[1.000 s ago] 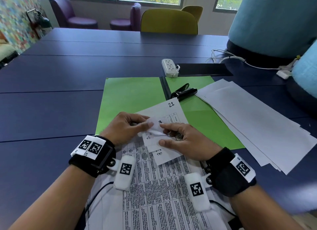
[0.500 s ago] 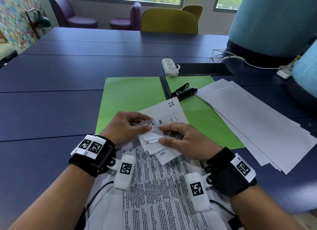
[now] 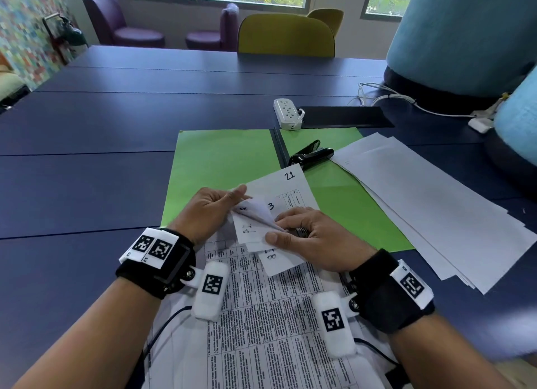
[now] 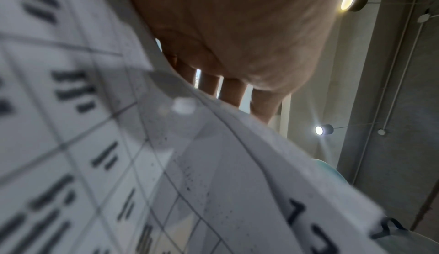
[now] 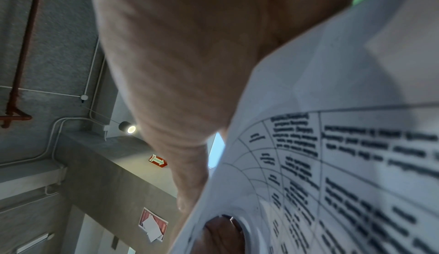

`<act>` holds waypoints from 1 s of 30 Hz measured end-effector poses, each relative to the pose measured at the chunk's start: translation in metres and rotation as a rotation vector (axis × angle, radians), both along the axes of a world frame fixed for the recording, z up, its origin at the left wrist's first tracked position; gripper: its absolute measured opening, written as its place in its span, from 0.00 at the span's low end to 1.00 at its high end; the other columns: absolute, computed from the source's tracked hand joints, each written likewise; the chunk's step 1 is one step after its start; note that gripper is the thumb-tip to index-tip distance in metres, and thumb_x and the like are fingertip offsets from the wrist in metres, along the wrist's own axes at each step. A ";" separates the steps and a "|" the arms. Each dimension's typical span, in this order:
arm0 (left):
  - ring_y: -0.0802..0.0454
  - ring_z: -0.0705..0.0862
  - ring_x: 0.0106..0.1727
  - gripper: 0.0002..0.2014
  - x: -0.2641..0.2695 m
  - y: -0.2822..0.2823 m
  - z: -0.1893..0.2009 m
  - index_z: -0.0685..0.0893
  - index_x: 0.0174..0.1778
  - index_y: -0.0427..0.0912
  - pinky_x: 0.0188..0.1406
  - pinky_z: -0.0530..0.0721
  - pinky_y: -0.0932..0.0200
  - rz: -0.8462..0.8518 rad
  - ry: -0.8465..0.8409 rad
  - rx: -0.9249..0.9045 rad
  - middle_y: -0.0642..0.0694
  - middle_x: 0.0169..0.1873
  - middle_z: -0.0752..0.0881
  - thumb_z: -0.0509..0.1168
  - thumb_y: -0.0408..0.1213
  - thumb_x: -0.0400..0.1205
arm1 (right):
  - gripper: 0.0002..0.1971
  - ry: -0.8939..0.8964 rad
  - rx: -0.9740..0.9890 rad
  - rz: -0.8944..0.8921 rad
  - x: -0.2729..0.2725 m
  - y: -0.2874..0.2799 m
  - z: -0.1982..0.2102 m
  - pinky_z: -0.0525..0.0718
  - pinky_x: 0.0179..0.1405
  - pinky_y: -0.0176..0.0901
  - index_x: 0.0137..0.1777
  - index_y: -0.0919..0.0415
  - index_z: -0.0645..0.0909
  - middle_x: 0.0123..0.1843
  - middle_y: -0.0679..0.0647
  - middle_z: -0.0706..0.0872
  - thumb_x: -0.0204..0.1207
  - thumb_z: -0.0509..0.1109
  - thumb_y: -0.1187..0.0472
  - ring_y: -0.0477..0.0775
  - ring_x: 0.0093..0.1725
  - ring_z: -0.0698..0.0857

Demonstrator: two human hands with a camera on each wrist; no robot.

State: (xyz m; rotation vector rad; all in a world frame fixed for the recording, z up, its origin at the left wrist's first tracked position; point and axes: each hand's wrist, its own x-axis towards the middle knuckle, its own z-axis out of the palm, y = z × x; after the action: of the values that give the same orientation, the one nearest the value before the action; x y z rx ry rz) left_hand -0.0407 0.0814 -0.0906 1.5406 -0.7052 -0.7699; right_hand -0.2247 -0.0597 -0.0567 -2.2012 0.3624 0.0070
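Observation:
A fanned stack of printed sheets [image 3: 261, 316] with hand-written corner numbers lies on an open green folder [image 3: 220, 167] in the head view. My left hand [image 3: 209, 211] pinches the lifted corner of one sheet [image 3: 255, 211] between thumb and forefinger and curls it upward. My right hand [image 3: 308, 237] grips the corners of the sheets below, thumb on top. The sheet numbered 21 [image 3: 289, 175] lies flat behind them. In the left wrist view my palm [image 4: 237, 33] hangs over blurred table print [image 4: 118, 164]. The right wrist view shows my palm [image 5: 178, 70] against a printed sheet [image 5: 332, 164].
A black stapler [image 3: 311, 156] lies on the folder behind the sheets. A pile of blank white paper [image 3: 436, 208] spreads to the right. A white power strip [image 3: 286, 114] and a black pad [image 3: 345, 117] sit farther back on the blue table [image 3: 87, 170]. Chairs stand beyond.
My left hand has lifted and curled a sheet corner higher off the stack, baring another numbered corner beneath. The right hand keeps its grip in the same place.

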 end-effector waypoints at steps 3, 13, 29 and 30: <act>0.42 0.90 0.48 0.04 -0.001 0.002 0.001 0.94 0.47 0.41 0.65 0.86 0.35 -0.036 -0.045 0.029 0.38 0.48 0.94 0.74 0.35 0.80 | 0.30 -0.005 -0.015 0.006 0.000 0.002 0.003 0.86 0.51 0.39 0.60 0.55 0.89 0.59 0.42 0.81 0.69 0.68 0.34 0.42 0.55 0.81; 0.43 0.92 0.51 0.10 0.002 0.007 0.000 0.93 0.48 0.47 0.56 0.89 0.45 -0.101 -0.052 0.053 0.46 0.52 0.93 0.80 0.34 0.72 | 0.29 0.008 -0.025 -0.001 -0.001 0.002 0.002 0.78 0.65 0.33 0.66 0.50 0.86 0.66 0.40 0.79 0.70 0.69 0.34 0.35 0.67 0.76; 0.48 0.92 0.55 0.10 0.000 0.003 0.000 0.93 0.40 0.37 0.57 0.88 0.52 -0.040 -0.122 0.007 0.49 0.53 0.93 0.80 0.41 0.70 | 0.21 -0.081 0.094 -0.080 -0.005 0.004 -0.001 0.87 0.55 0.59 0.49 0.50 0.90 0.53 0.52 0.89 0.69 0.74 0.33 0.57 0.52 0.87; 0.50 0.91 0.56 0.17 0.000 0.003 0.001 0.92 0.36 0.32 0.56 0.87 0.53 -0.039 -0.127 -0.012 0.49 0.52 0.94 0.77 0.46 0.70 | 0.21 -0.082 0.108 -0.092 -0.005 0.005 -0.001 0.87 0.51 0.58 0.49 0.50 0.90 0.52 0.55 0.90 0.70 0.74 0.34 0.59 0.49 0.87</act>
State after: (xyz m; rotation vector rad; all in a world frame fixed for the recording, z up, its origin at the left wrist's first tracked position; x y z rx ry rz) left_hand -0.0411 0.0845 -0.0896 1.5790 -0.8343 -0.7001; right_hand -0.2300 -0.0551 -0.0581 -2.0695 0.4081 -0.1107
